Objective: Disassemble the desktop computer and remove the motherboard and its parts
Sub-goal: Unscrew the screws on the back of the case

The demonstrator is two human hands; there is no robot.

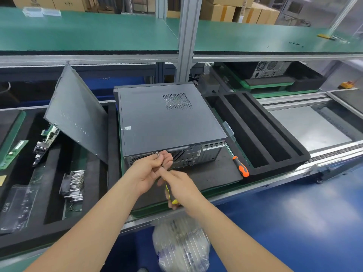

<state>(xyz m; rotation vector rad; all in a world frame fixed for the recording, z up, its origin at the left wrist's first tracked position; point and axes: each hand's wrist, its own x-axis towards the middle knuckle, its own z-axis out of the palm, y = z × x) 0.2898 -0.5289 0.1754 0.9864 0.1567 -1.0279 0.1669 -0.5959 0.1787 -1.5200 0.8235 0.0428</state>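
**Forearms in, screwdriver at the rear case screw**

Left tray: memory stick, heatsink. Loose side panel propped on edge, tilted, just beside the computer. Computer lies flat on the black mat, lid on. Motherboard not visible, presumably inside.

Left hand: fingers curled round the shaft of the yellow screwdriver, near its tip at the rear top edge. Right hand: fingers wrapped round the handle. Orange screwdriver lies on the mat to the right.

Risks: off-axis pressure could let the tip slip and chew the screw head. A freed screw could roll off the table.
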